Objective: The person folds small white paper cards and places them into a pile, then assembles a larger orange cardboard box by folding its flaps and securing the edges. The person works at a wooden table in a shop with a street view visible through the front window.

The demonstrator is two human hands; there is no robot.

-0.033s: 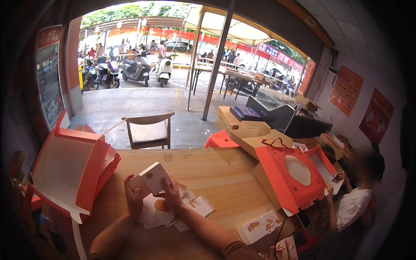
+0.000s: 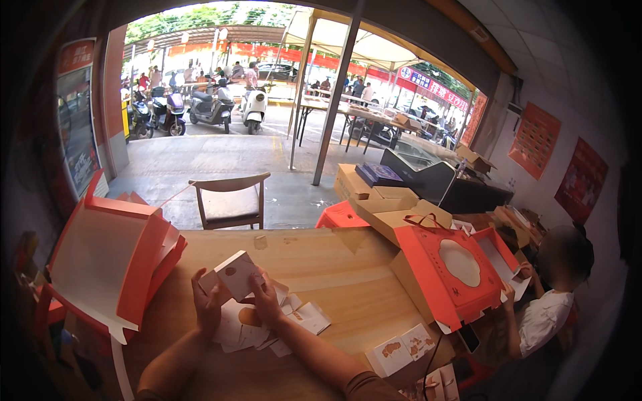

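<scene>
Between both hands, above the wooden table, a small white paper box [image 2: 237,273] with a brown printed picture is held up at a tilt. My left hand [image 2: 206,304] grips its left side, and my right hand [image 2: 265,299] has its fingers closed on the right edge. Below them lies a loose pile of flat white printed cartons [image 2: 309,317], partly hidden by my hands and right forearm. Further right, near the table's front edge, rest two more white cartons [image 2: 399,350] with brown pictures.
A large open red box [image 2: 100,247] stands at the table's left end. On the right, a red box with an oval window [image 2: 459,256] leans by cardboard boxes [image 2: 394,207]; a co-worker [image 2: 545,321] handles a red box there. A wooden chair [image 2: 229,200] stands beyond the table [image 2: 334,257].
</scene>
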